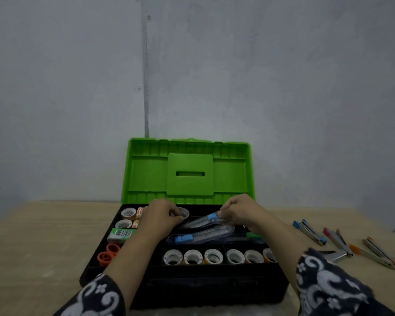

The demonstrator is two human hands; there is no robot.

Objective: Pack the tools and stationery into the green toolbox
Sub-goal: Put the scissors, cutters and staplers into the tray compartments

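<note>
The toolbox stands open on the table, its green lid (188, 169) upright and its black tray (205, 270) full of stationery. My right hand (240, 213) pinches the upper end of a clear cutter with a blue slider (203, 220) over the tray's middle. My left hand (162, 215), fingers curled, pinches something small beside a tape roll (184, 212) at the back; what it holds is hidden. Two more clear cutters (203, 236) lie below. A row of tape rolls (217, 256) fills the front compartments.
Several staplers (310, 232) with blue, red and orange ends lie on the wooden table (37, 236) right of the box. Inside at left are more tape rolls (128, 213), a green staple box (121, 234) and orange rings (108, 253). A wall stands close behind.
</note>
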